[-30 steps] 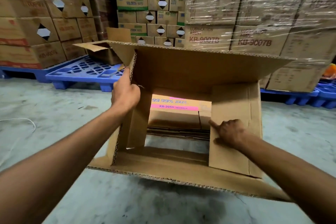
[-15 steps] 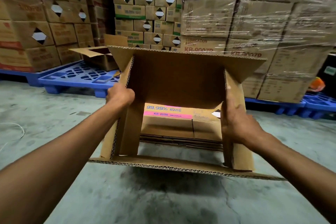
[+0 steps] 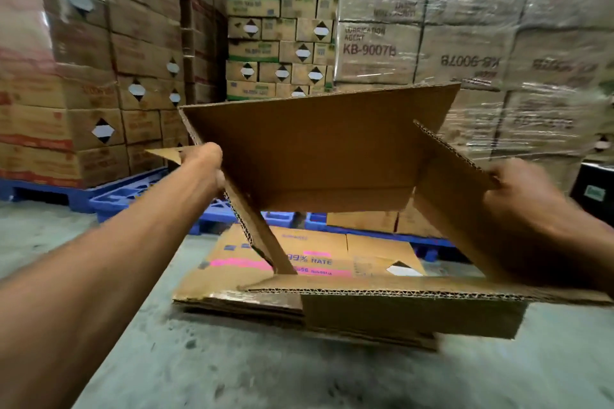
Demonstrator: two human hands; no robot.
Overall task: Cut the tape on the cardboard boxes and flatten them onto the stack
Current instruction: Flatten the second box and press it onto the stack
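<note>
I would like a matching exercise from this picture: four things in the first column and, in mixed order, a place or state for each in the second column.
Things:
1. opened box
2. flattened stack
3. blue pallet
4. wrapped cartons

Places or states:
A. lies flat on the floor
B. under plastic film, at the back right
C. held up by the left hand and the right hand
D. carries the cartons at the left

Pairs: 1-C, 2-A, 3-D, 4-B

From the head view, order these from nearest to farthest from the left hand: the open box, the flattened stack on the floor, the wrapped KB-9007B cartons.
1. Open box: the left hand grips its left edge.
2. Flattened stack: on the floor, below and ahead.
3. KB-9007B cartons: stacked far behind, to the right.
</note>
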